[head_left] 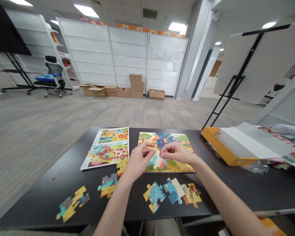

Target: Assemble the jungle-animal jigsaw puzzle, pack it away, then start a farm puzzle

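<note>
A partly built jigsaw puzzle (pixel 175 165) lies at the middle of the black table (pixel 64 183). Both hands meet over its centre. My left hand (pixel 137 160) and my right hand (pixel 177 152) both pinch one puzzle piece (pixel 158 160) that rests on the puzzle, fingers curled around its edges. Left of the puzzle lies a printed reference sheet (pixel 108 147) with colourful animal pictures. Loose pieces sit near the front edge: several joined ones (pixel 173 193), one (pixel 108 185) and another (pixel 72 203) further left.
An open orange box (pixel 226 154) with a white lid and plastic wrap stands at the right of the table. Behind it are a black easel with a white board (pixel 248 62), cardboard boxes (pixel 135 87) by white shelving, and an office chair (pixel 52 78) at the far left.
</note>
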The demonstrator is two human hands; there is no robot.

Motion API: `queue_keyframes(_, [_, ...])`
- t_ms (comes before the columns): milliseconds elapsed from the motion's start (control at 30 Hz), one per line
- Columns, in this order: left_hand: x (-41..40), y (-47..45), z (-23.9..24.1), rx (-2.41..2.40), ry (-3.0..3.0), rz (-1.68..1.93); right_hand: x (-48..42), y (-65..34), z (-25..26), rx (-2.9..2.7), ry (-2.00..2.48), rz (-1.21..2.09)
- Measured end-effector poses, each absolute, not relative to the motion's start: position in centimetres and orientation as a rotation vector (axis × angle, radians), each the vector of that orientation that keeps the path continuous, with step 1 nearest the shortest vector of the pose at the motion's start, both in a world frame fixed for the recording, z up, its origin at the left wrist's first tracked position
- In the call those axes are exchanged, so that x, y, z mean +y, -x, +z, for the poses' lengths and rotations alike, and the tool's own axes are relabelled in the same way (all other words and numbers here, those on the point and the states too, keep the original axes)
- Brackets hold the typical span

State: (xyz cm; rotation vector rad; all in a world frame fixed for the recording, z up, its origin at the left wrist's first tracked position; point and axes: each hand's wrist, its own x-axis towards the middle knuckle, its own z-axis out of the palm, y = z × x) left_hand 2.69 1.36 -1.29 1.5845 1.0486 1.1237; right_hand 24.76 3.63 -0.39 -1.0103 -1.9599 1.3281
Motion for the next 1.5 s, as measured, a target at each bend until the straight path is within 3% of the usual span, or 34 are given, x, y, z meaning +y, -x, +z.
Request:
queue_keyframes(267, [1.7,-2.9,-1.9,1.071,-1.455,1.146,4.1,-25.1,-0.5,-1.954,1.062,1.183])
queue_keyframes(800, [1.3,-2.9,-1.1,1.024,-1.498,1.165,3.8,-24.9,-0.6,-1.845,1.021,1.432])
queue_keyframes(1500, [1.0,-2.9,-1.7,1.235,-1.688,0.994,4.8,-26.0,-1.6,-1.893,1.077,1.323])
